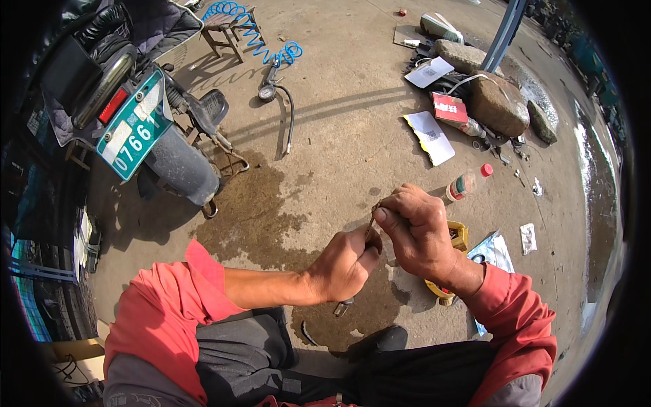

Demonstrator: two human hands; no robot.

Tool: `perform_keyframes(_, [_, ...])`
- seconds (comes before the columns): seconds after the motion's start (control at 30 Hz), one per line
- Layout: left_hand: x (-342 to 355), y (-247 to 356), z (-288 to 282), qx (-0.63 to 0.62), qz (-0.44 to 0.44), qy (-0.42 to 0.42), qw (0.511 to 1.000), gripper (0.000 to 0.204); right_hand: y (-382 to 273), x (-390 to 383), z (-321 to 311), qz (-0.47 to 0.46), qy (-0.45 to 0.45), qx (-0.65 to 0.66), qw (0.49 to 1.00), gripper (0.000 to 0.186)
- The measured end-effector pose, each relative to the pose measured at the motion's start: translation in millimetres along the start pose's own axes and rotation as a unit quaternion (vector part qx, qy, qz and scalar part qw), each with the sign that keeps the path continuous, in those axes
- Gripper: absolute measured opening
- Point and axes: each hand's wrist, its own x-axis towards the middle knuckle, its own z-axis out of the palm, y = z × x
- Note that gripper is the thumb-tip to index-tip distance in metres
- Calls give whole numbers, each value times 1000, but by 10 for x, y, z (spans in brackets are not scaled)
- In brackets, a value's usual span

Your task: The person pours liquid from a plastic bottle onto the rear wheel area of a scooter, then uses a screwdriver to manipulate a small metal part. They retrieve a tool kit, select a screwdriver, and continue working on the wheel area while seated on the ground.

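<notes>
Concrete [332,125] bears a motorbike [178,166] with numbered plate [130,132]; left fingers [368,261] and right fingers [400,202] pinch something thin [371,222].

Outdoor repair yard, apparently a makeshift motorcycle workshop: sunlit concrete ground [346,115] bears dark stains [252,210]; a motorcycle [178,169] stands at left; a coiled blue air hose [291,51] leads to a tyre inflator [266,93] with dial gauge; small loose parts [503,153] lie beside boulders [498,105] near a blue metal post [504,35]
</notes>
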Motion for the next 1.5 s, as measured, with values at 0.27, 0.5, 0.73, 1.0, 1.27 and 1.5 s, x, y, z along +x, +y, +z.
perform_keyframes(0.27, [7,-3,-44,-97,-46,-78,991,10,63,-3,-79,105,-34,55,992,10])
perform_keyframes(0.5, [45,-66,-38,-12,-8,-15,1000,12,3,-36,32,89,-4,37,995,10])
perform_keyframes(0.73, [69,-26,-58,-62,-29,1,998,13,101,-23,-52,158,-36,84,983,23])
perform_keyframes(1.0, [68,-21,-93,-65,-58,8,996,14,149,-17,-90,153,-42,85,984,31])
perform_keyframes(1.27, [37,5,-77,-52,-60,-5,997,14,127,11,-139,184,-67,65,979,23])
perform_keyframes(1.5, [55,8,-83,-71,-55,-15,996,14,183,-13,-100,156,-56,125,978,19])
